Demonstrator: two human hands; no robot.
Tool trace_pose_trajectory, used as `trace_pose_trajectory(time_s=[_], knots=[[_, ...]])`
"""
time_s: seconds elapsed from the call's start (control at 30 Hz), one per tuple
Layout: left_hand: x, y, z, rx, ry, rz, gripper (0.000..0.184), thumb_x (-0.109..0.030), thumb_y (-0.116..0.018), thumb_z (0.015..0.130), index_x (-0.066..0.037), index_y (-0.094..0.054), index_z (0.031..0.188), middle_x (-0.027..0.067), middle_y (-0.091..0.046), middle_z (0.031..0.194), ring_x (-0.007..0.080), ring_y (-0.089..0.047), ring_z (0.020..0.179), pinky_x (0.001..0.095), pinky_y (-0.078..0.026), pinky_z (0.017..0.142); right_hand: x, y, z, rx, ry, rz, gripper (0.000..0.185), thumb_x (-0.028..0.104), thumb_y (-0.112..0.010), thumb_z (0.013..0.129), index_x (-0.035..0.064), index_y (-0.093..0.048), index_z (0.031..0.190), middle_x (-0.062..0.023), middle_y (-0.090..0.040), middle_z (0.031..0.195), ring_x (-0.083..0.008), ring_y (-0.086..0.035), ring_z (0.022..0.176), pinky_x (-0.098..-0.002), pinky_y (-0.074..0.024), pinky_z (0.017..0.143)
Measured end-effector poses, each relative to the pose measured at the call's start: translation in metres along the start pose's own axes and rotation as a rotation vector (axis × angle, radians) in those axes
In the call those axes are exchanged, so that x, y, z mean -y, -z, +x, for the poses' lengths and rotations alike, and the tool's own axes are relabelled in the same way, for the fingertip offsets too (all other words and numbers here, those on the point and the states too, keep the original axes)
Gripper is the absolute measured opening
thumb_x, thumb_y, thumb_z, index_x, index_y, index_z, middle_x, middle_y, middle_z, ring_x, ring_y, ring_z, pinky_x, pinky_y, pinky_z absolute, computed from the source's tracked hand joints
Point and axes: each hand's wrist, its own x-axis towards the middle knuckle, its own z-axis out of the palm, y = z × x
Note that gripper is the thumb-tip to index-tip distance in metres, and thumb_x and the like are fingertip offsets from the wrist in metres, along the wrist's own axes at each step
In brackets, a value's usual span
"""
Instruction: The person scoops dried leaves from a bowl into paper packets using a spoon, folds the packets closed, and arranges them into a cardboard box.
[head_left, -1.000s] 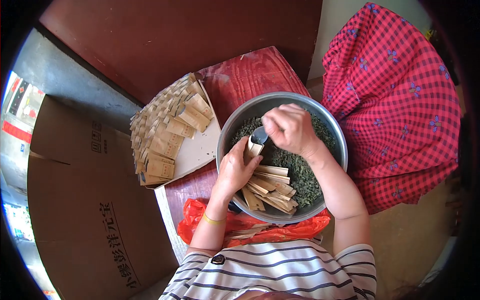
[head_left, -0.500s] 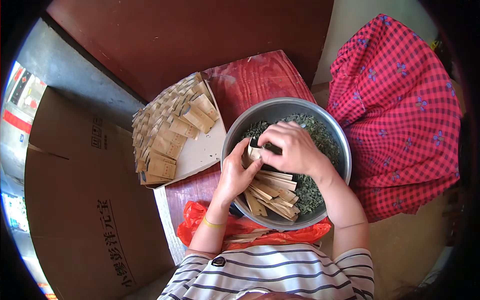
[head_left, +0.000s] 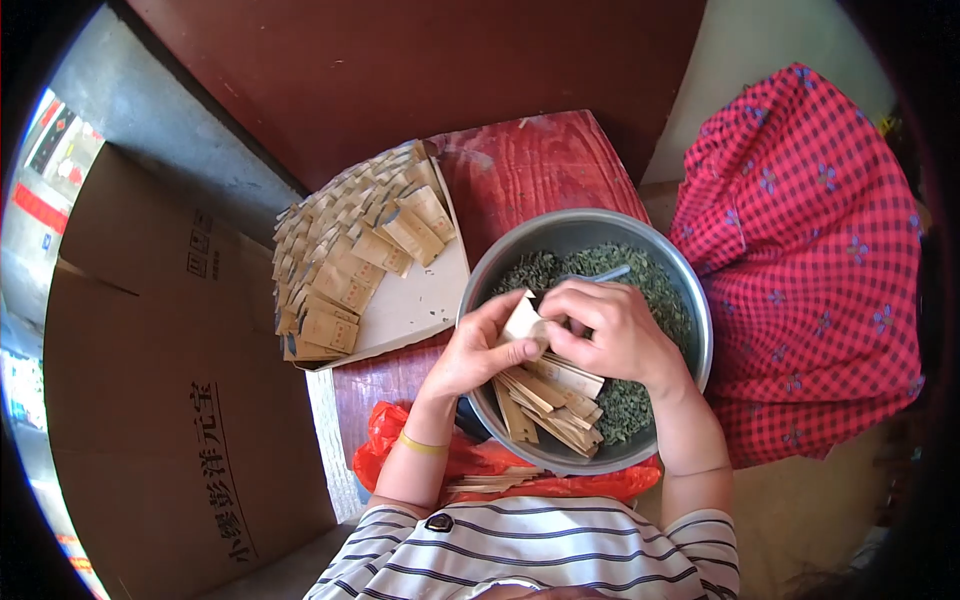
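Over the metal bowl (head_left: 702, 350), my left hand (head_left: 475, 350) is closed on a small brown paper packet (head_left: 523, 322), thumb in front and fingers behind. My right hand (head_left: 610, 330) has its fingers curled in at the packet's right edge, pinching it; the fingertips are partly hidden. Dried dark green leaves (head_left: 630, 410) fill much of the bowl. Just above my right hand, a greyish scoop or spoon handle (head_left: 603, 274) lies across the leaves. Below both hands, a bundle of flat paper packets (head_left: 550, 395) rests against the bowl's near left side.
Left of the bowl, a shallow cardboard tray (head_left: 425, 310) holds many filled packets (head_left: 350, 270). A red plastic bag (head_left: 385, 440) with more packets lies in front of the bowl on the red table (head_left: 540, 165). A large carton (head_left: 170, 380) stands left; checked red cloth (head_left: 800, 270) hangs right.
The view has shifted slightly. My right hand has dropped from above the packet's opening to its right edge, uncovering the handle in the leaves. The packet now shows more of its pale face.
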Motion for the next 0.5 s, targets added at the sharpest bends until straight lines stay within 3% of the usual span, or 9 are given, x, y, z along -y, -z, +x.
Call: trace_pose_trajectory(time_s=[0.13, 0.2, 0.33, 0.5], knots=[[-0.014, 0.004, 0.000, 0.358, 0.106, 0.100, 0.046, -0.018, -0.073, 0.093, 0.001, -0.057, 0.132, 0.0044, -0.069, 0.111, 0.0136, -0.062, 0.103, 0.0311, -0.050, 0.093, 0.003, 0.013, 0.001, -0.016, 0.052, 0.133, 0.013, 0.006, -0.068, 0.078, 0.0034, -0.065, 0.091, -0.0104, -0.069, 0.089, -0.0274, -0.069, 0.074, -0.0380, -0.0547, 0.067], [-0.013, 0.004, 0.004, 0.443, 0.142, 0.081, 0.034, -0.021, -0.068, 0.097, -0.002, -0.060, 0.123, 0.0023, -0.069, 0.101, 0.0097, -0.063, 0.092, 0.0270, -0.054, 0.080, 0.004, 0.012, -0.001, 0.047, -0.002, 0.104, 0.014, 0.007, -0.068, 0.079, 0.0033, -0.065, 0.092, -0.0110, -0.069, 0.089, -0.0270, -0.069, 0.074, -0.0372, -0.0546, 0.066], [-0.008, 0.002, 0.002, 0.370, 0.143, 0.049, 0.034, -0.023, -0.070, 0.096, -0.002, -0.061, 0.121, -0.0004, -0.067, 0.093, 0.0062, -0.061, 0.079, 0.0241, -0.053, 0.069, 0.007, 0.019, -0.002, 0.264, -0.177, 0.164, 0.020, 0.011, -0.069, 0.080, 0.0016, -0.066, 0.097, -0.0139, -0.068, 0.084, -0.0298, -0.067, 0.067, -0.0403, -0.0522, 0.060], [-0.005, -0.004, 0.004, 0.263, -0.036, 0.333, 0.031, -0.016, -0.074, 0.091, 0.000, -0.062, 0.116, 0.0067, -0.070, 0.091, 0.0115, -0.063, 0.081, 0.0326, -0.054, 0.075, 0.005, 0.022, -0.001, 0.462, -0.151, 0.067, 0.018, 0.020, -0.066, 0.085, 0.0026, -0.061, 0.086, -0.0137, -0.067, 0.078, -0.0366, -0.066, 0.068, -0.0454, -0.0504, 0.058]])
